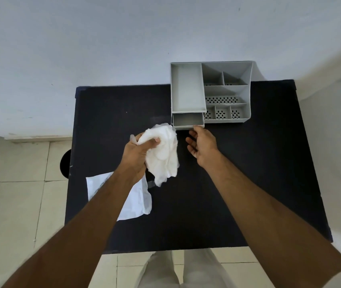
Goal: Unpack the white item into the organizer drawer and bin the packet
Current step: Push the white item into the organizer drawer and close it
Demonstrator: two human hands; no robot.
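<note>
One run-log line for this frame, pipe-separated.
left hand: gripping white item | right hand: at drawer front, drawer open, empty | packet: on table, unbinned

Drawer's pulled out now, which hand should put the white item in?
Left. The left hand already grips the white item, close beside the open drawer. The right hand is empty, fingertips at the drawer front, well placed to steady it.

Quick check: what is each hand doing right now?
Left hand: closed on the white item.
Right hand: open, holding nothing, fingertips at the drawer front.
</note>
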